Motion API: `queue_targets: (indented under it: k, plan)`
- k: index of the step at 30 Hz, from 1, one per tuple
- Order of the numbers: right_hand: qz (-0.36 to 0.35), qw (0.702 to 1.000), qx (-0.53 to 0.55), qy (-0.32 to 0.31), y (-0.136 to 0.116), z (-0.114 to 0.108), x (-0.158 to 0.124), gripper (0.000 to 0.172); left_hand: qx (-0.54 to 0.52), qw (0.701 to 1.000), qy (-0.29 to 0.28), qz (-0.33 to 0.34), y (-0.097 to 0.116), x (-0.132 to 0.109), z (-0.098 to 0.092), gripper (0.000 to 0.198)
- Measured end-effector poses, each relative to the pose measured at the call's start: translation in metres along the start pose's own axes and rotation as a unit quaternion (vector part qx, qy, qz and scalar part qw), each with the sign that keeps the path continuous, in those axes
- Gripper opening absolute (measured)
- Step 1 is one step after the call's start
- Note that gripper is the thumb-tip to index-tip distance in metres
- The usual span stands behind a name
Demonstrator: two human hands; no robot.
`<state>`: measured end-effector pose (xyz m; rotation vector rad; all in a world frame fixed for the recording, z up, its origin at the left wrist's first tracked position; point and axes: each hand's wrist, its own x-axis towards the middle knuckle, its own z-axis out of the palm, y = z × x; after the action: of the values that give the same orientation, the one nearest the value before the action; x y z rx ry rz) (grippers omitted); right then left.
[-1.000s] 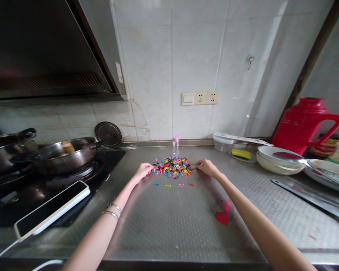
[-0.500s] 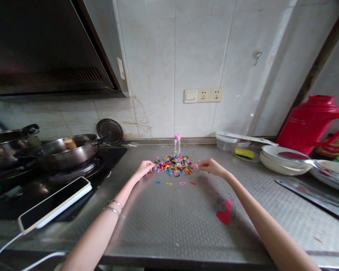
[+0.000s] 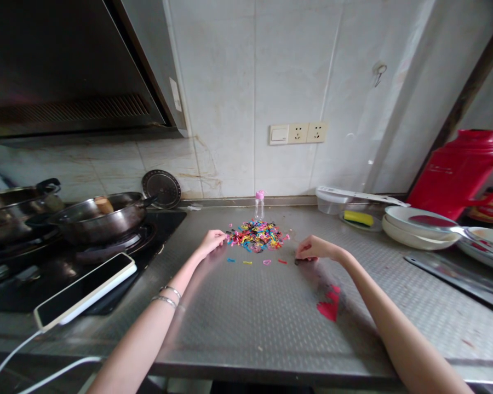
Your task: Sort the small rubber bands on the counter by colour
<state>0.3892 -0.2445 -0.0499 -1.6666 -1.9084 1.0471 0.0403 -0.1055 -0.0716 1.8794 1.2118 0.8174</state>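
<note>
Counter [image 3: 230, 323]: a loose pile of small coloured pieces [image 3: 257, 236] lies mid-surface, just in front of the pink-capped bottle [image 3: 259, 208]. Nearer the person, a spaced row, left to right: blue piece [image 3: 230, 260], yellow piece [image 3: 247, 262], pink piece [image 3: 267, 262], red piece [image 3: 282, 261].

Right hand [image 3: 319, 249]: lowered to the counter beyond the red end of the row, thumb and fingers drawn together at a dark piece [image 3: 297, 262]. Whether it is gripped or only touched, cannot tell. Left hand [image 3: 212, 241]: fingertips gathered at the pile's left edge; cannot tell whether anything is pinched.

Step, as judged: settling the dark piece at the row's right end. Method: match its gap to the spacing of the other four, and bring it level with the red piece. Let it lie flat before loosening the fingers, then lift straight up; a sideways exit could drag so light a piece or nudge the red one. Keep the left hand's contact light, since pressure there may scatter the pile. For the next pick, a stray at the edge should come away cleaner than one from the middle (pieces overlap there and may snag).
</note>
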Motion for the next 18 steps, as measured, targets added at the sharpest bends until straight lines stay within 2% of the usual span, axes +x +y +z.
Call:
queue_targets:
  k: [6, 12, 18]
  plan:
    - [-0.011, 0.997, -0.019, 0.077, 0.01, -0.001, 0.006, 0.034, -0.011, 1.0, -0.01, 0.006, -0.004, 0.002, 0.0, 0.026]
    - [-0.046, 0.979, -0.082, 0.181, 0.015, 0.004, 0.014, 0.034, -0.022, 0.998, -0.039, 0.034, -0.003, 0.004, 0.0, 0.019]
    - [-0.078, 0.964, -0.126, 0.219, 0.008, 0.011, 0.013, 0.034, 0.046, 0.994, -0.07, 0.074, 0.003, 0.002, 0.004, 0.023]
